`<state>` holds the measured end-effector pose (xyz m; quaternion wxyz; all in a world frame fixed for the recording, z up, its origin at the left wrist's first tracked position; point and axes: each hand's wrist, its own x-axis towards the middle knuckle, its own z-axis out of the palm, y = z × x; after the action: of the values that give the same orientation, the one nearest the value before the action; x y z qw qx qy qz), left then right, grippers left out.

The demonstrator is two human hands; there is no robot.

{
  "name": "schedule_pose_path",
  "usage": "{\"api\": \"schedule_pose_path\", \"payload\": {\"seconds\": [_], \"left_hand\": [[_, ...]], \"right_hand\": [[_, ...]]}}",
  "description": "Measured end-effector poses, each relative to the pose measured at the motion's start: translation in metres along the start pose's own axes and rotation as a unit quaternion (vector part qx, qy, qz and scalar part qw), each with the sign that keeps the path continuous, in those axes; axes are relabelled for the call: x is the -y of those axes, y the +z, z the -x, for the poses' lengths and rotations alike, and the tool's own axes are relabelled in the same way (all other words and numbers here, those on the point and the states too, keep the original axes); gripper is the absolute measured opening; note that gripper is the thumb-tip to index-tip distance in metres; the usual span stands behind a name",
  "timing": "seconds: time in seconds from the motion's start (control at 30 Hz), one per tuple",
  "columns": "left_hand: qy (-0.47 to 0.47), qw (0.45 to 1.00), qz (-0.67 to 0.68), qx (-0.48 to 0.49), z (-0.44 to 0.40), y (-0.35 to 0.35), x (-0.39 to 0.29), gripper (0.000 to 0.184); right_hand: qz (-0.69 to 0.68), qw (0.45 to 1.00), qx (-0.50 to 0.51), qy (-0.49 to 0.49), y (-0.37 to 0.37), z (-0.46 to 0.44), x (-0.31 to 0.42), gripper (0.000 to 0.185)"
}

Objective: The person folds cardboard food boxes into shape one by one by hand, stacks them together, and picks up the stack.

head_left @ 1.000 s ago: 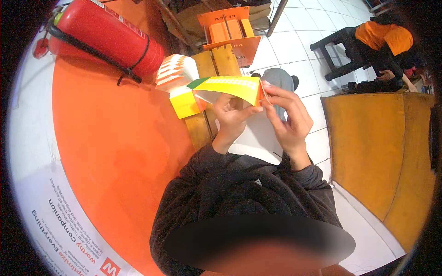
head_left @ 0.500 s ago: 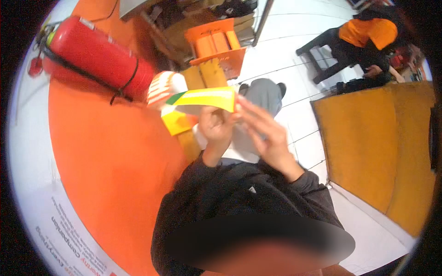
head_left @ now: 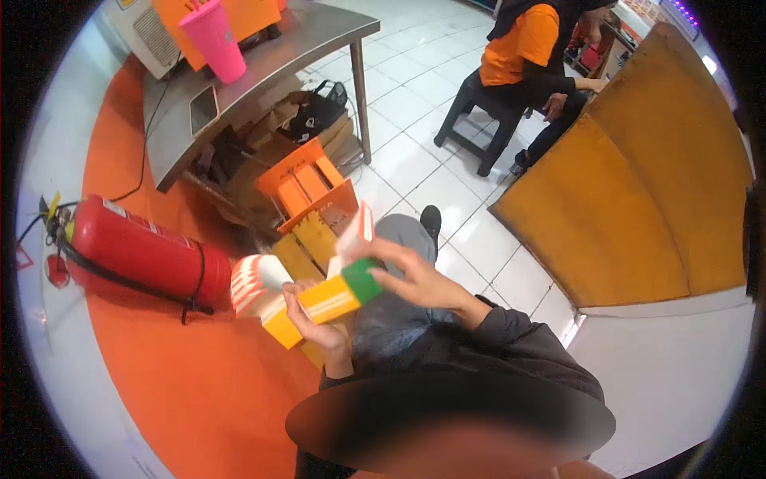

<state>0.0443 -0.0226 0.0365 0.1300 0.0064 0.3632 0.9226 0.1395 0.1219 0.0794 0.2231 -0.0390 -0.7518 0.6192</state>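
A yellow and green paperboard carton (head_left: 329, 300) is held in front of my lap, slanting up to the right. My left hand (head_left: 317, 329) is closed around its yellow part from below. On its green end (head_left: 362, 281) lie the fingers of my right hand (head_left: 419, 275), bent over the edge; the thumb is hard to make out. Behind that end a white flap with a red edge (head_left: 356, 236) stands up, slightly blurred. Left of my left hand is an orange-and-white striped paper container (head_left: 254, 286), with another yellow piece (head_left: 281, 326) beside it.
A red fire extinguisher (head_left: 144, 255) lies at the left. Ahead, an orange box (head_left: 307, 188) holds folded orange pieces near a yellow wooden bench (head_left: 307, 243). A metal table (head_left: 279, 60) carries a pink tumbler (head_left: 214, 40) and a phone (head_left: 203, 110). A person (head_left: 527, 56) sits beyond a brown panel (head_left: 606, 215).
My view has tilted up, bringing the table into sight. The carton has turned, its green end now on the right under my right hand. The white flap now shows behind it.
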Motion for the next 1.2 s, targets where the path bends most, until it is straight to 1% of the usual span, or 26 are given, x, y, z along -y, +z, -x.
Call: {"api": "schedule_pose_path", "payload": {"seconds": [0.07, 0.1, 0.13, 0.17, 0.2, 0.23, 0.33, 0.37, 0.4, 0.47, 0.5, 0.6, 0.63, 0.73, 0.77, 0.8, 0.87, 0.9, 1.0, 1.03, 1.13, 1.2], "left_hand": [[-0.015, 0.992, -0.067, 0.110, -0.015, -0.033, 0.004, 0.023], [-0.021, 0.981, -0.099, 0.163, -0.022, -0.034, 0.003, 0.024], [0.042, 0.960, -0.212, 0.180, -0.025, -0.032, 0.003, 0.027], [0.103, 0.922, -0.321, 0.191, -0.024, -0.018, -0.006, 0.029], [0.164, 0.868, -0.425, 0.198, -0.024, -0.007, -0.014, 0.031], [0.205, 0.854, -0.418, 0.230, -0.024, 0.001, -0.017, 0.031], [0.223, 0.779, -0.490, 0.321, -0.018, 0.005, -0.021, 0.029], [0.176, 0.821, -0.454, 0.299, -0.019, -0.001, -0.016, 0.029], [0.180, 0.823, -0.450, 0.297, -0.017, -0.001, -0.015, 0.029], [0.186, 0.825, -0.444, 0.296, -0.016, 0.001, -0.014, 0.031], [0.180, 0.837, -0.415, 0.307, -0.015, 0.003, -0.013, 0.031], [0.261, 0.774, -0.460, 0.347, -0.014, 0.005, -0.016, 0.030], [0.322, 0.740, -0.475, 0.352, -0.015, 0.007, -0.018, 0.028], [0.415, 0.720, -0.498, 0.247, -0.012, 0.001, -0.016, 0.026], [0.424, 0.736, -0.489, 0.197, -0.010, 0.002, -0.013, 0.025], [0.410, 0.738, -0.500, 0.192, -0.011, 0.001, -0.013, 0.026], [0.382, 0.741, -0.521, 0.182, -0.014, 0.002, -0.011, 0.026], [0.329, 0.721, -0.562, 0.238, -0.011, 0.009, -0.019, 0.024], [0.181, 0.779, -0.505, 0.325, -0.007, 0.013, -0.022, 0.023], [0.176, 0.788, -0.497, 0.317, -0.007, 0.012, -0.022, 0.024], [0.156, 0.811, -0.485, 0.289, -0.006, 0.004, -0.022, 0.032], [0.176, 0.811, -0.478, 0.288, -0.007, -0.001, -0.017, 0.027]], "right_hand": [[0.040, 0.995, 0.087, 0.022, -0.009, -0.001, 0.012, 0.024], [0.017, 0.998, 0.055, 0.006, -0.008, 0.000, 0.011, 0.021], [0.041, 0.998, 0.052, -0.009, -0.010, 0.000, 0.008, 0.020], [0.063, 0.997, 0.049, -0.022, -0.012, 0.002, 0.006, 0.020], [0.084, 0.995, 0.048, -0.034, -0.012, 0.003, 0.004, 0.020], [0.093, 0.994, 0.045, -0.028, -0.011, 0.003, 0.006, 0.020], [0.104, 0.994, 0.044, -0.016, -0.007, 0.003, 0.013, 0.019], [0.100, 0.994, 0.044, -0.018, -0.006, 0.003, 0.015, 0.019], [0.097, 0.994, 0.043, -0.022, -0.006, 0.003, 0.017, 0.019], [0.096, 0.992, 0.082, 0.018, -0.009, 0.004, 0.017, 0.018], [0.095, 0.990, 0.102, 0.039, -0.009, 0.006, 0.016, 0.017], [0.116, 0.991, 0.067, 0.019, -0.004, 0.010, 0.011, 0.017], [0.121, 0.992, 0.045, 0.011, -0.001, 0.011, 0.008, 0.017], [0.138, 0.990, -0.029, -0.021, 0.014, 0.017, 0.000, 0.017], [0.145, 0.987, -0.059, -0.037, 0.020, 0.020, -0.002, 0.017], [0.152, 0.983, -0.090, -0.053, 0.024, 0.022, -0.004, 0.017], [0.187, 0.964, -0.085, -0.168, 0.024, 0.019, -0.010, 0.015], [0.203, 0.950, -0.082, -0.224, 0.024, 0.018, -0.012, 0.014], [0.192, 0.943, -0.041, -0.267, 0.025, 0.016, -0.019, 0.016], [0.185, 0.953, -0.013, -0.241, 0.024, 0.017, -0.015, 0.018], [0.170, 0.965, 0.014, -0.197, 0.024, 0.016, -0.017, 0.021], [0.170, 0.969, 0.023, -0.180, 0.022, 0.011, -0.009, 0.022]]}}
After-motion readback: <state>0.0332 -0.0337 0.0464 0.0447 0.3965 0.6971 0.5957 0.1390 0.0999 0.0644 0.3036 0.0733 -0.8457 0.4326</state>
